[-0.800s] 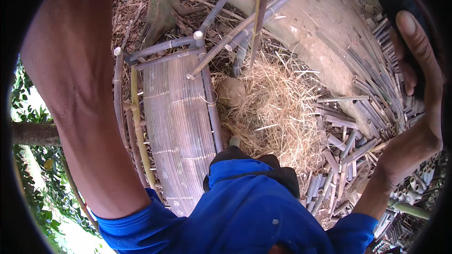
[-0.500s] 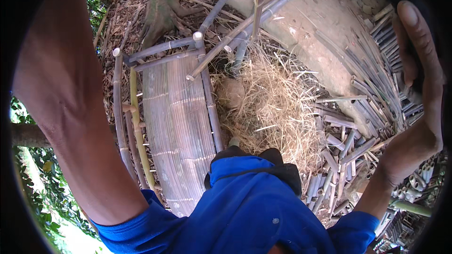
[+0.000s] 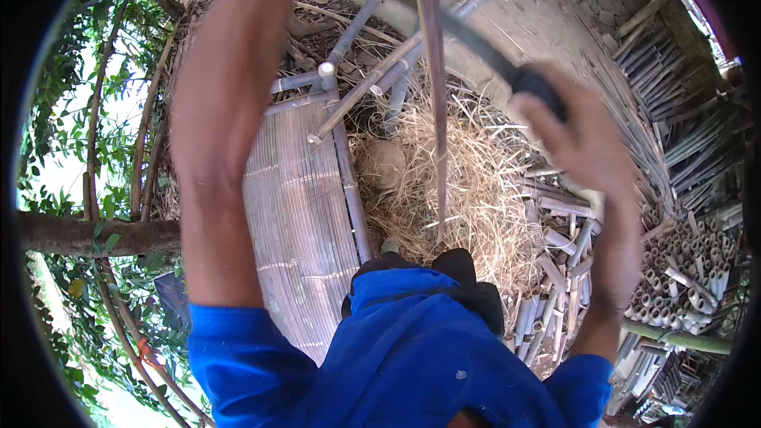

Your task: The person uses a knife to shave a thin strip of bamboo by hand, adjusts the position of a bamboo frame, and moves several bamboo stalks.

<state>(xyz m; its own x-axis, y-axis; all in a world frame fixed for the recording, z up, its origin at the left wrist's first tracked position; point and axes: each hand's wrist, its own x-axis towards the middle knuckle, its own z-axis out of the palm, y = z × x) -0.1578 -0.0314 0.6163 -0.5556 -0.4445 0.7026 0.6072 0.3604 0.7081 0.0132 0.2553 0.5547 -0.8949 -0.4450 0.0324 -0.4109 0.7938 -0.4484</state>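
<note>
My right hand [image 3: 583, 131], blurred by motion, is closed round the black handle of a long-bladed knife [image 3: 476, 38]. The blade slants up and to the left, its tip near the top of the view, and it crosses the line of a long brown bamboo strip [image 3: 436, 87]. Whether blade and strip touch, I cannot tell. The strip hangs almost upright in front of me, its lower end over the straw. My left forearm [image 3: 218, 127] reaches up past the upper edge, so my left hand is out of sight, as is the strip's top end.
Left of centre stands a slatted bamboo bench [image 3: 305, 214] with a pole frame. A heap of straw shavings [image 3: 468, 190] lies before me. Cut bamboo pieces [image 3: 682, 269] are stacked at right, with bamboo poles [image 3: 412, 51] ahead. A thick branch [image 3: 119, 236] crosses at left.
My right hand has swung inward from the far right edge, bringing the knife into view. My left arm has shifted right, and the bamboo strip now reaches much lower.
</note>
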